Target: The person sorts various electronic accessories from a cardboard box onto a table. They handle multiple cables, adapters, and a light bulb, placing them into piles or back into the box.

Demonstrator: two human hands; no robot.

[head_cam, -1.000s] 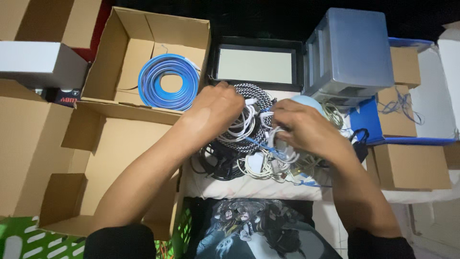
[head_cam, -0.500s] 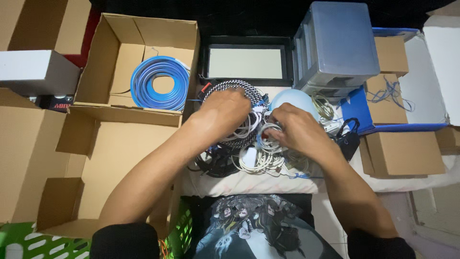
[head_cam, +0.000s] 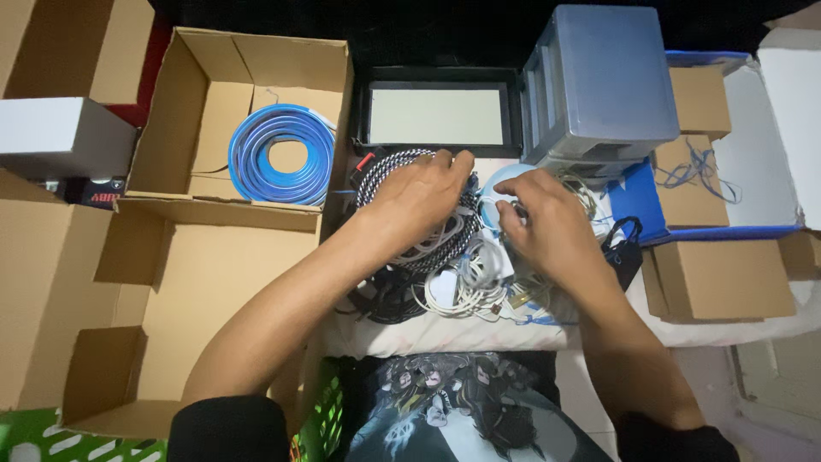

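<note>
With the left hand [head_cam: 421, 192] spread flat on the black-and-white braided cable [head_cam: 385, 175] and the right hand [head_cam: 547, 218] pinching a white cord [head_cam: 479, 265] in the cable pile [head_cam: 445, 287] at centre, the pile is best steadied while one cord is eased loose slowly.

Light: bright, even, from overhead
Shadows: soft, black beyond the top edge
Focus: sharp centre
Edges: wide-angle bending
</note>
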